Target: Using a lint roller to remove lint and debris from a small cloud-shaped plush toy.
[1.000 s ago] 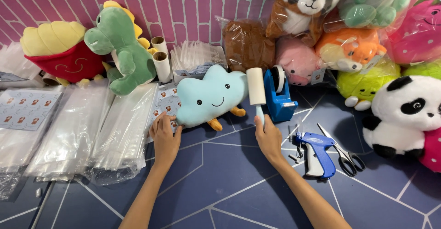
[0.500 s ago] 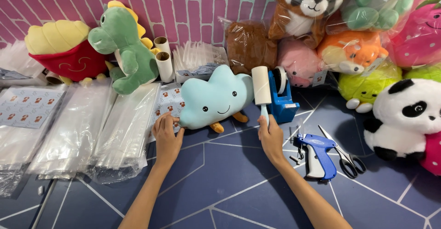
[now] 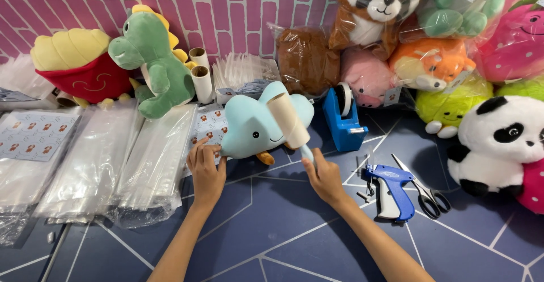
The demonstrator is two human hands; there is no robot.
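A light blue cloud-shaped plush toy (image 3: 249,129) with a smiling face lies on the dark blue floor mat, tipped toward its left. My right hand (image 3: 324,175) grips the pale blue handle of a lint roller (image 3: 289,119), whose cream roll leans against the plush's right side. My left hand (image 3: 205,170) rests fingers-down on the mat just left of the plush, touching a sticker sheet (image 3: 208,130).
Stacks of clear plastic bags (image 3: 99,163) lie at left. A blue tape dispenser (image 3: 344,118), a blue tagging gun (image 3: 390,188) and scissors (image 3: 428,194) sit at right. A green dinosaur plush (image 3: 158,61), a panda plush (image 3: 501,140) and bagged plush toys line the pink brick wall.
The lint roller has tilted from upright beside the plush to leaning left onto it. The cloud plush has turned and tipped. The view has drawn closer.
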